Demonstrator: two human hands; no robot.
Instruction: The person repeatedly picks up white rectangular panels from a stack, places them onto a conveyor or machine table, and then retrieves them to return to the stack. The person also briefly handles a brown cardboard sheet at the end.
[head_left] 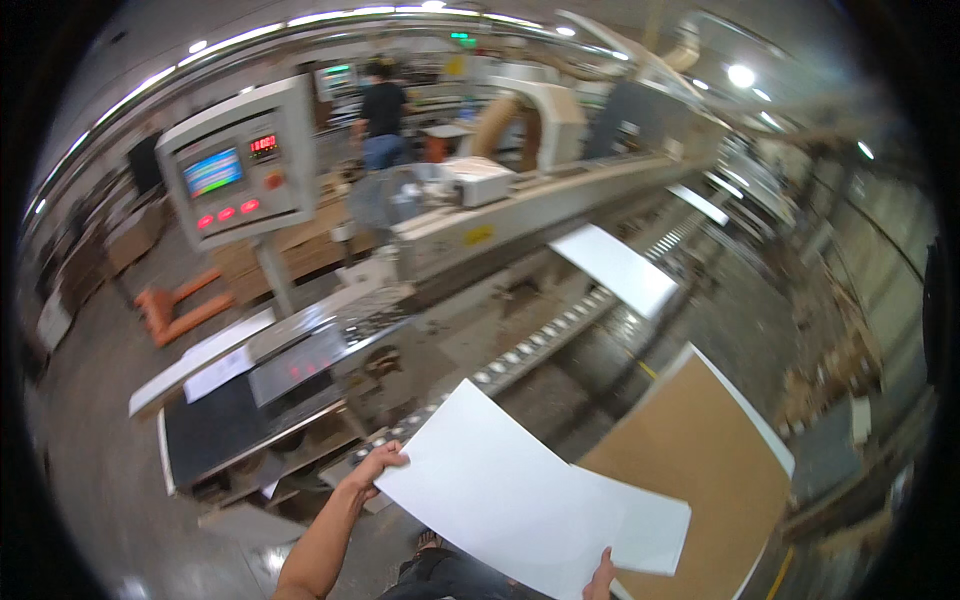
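A large white panel is held in front of me, tilted across my body. My left hand is closed around its left edge. At its near right edge my right hand grips with the thumb on top; the other fingers are hidden underneath. Beside the panel's right end, a smaller-looking white piece lies over a brown board; whether it is separate is hard to tell. Beyond the held panel runs a row of conveyor rollers, carrying another white panel further along.
A long woodworking machine stretches away to the right, with a control box on a post at its left. A black-topped bench stands at the left, an orange pallet jack behind it. Far back stands a person.
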